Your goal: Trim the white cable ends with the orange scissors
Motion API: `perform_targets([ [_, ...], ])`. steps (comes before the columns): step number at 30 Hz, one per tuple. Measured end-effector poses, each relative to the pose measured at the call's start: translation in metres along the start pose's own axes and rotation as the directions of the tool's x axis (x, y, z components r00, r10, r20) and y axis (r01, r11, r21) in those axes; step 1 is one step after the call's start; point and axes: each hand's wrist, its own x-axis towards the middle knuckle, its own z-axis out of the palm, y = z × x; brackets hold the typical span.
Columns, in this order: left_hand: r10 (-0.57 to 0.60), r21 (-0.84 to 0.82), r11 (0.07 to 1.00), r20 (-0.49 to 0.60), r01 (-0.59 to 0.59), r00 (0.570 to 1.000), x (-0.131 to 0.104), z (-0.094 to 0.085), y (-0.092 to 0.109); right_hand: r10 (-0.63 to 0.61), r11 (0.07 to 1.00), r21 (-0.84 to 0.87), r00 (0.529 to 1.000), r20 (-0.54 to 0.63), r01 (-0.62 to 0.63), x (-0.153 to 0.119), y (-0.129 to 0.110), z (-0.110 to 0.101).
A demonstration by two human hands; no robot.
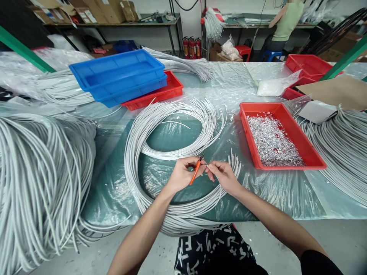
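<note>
My left hand [183, 173] is closed around an orange-handled tool [195, 172], whose dark tip points up and away from me. Just to its right, my right hand [225, 175] pinches the end of a grey cable, and the fingertips of both hands nearly meet there. Beneath both hands lies a large coil of grey cables [133, 168], its cut ends fanned out at the right beside my right hand. A second loop of cables [210, 126] overlaps it farther back. Small parts at the fingertips are too tiny to make out.
A red tray [312, 162] with many small silvery pieces stands at the right. Blue trays [120, 72] rest on a red tray [169, 89] at the back left. Big cable bundles [43, 183] flank both sides. A person [288, 23] sits in the background.
</note>
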Motion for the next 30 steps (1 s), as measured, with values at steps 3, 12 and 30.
perform_targets([
  [3,0.015,0.042,0.999,-0.022,-0.014,1.000,-0.0004,0.0000,-0.0028,0.013,1.000,0.018,1.000,-0.006,-0.013,0.0003,0.0025,0.0001],
  [12,0.041,0.074,0.997,-0.080,-0.035,0.996,0.0000,0.0040,-0.0058,-0.037,0.998,-0.049,0.996,-0.076,0.033,-0.0023,0.0044,0.0052],
  [30,0.040,0.058,0.998,-0.089,-0.035,0.995,-0.0002,0.0069,0.0016,-0.159,0.972,-0.196,0.976,-0.146,0.129,-0.0076,-0.0017,0.0083],
])
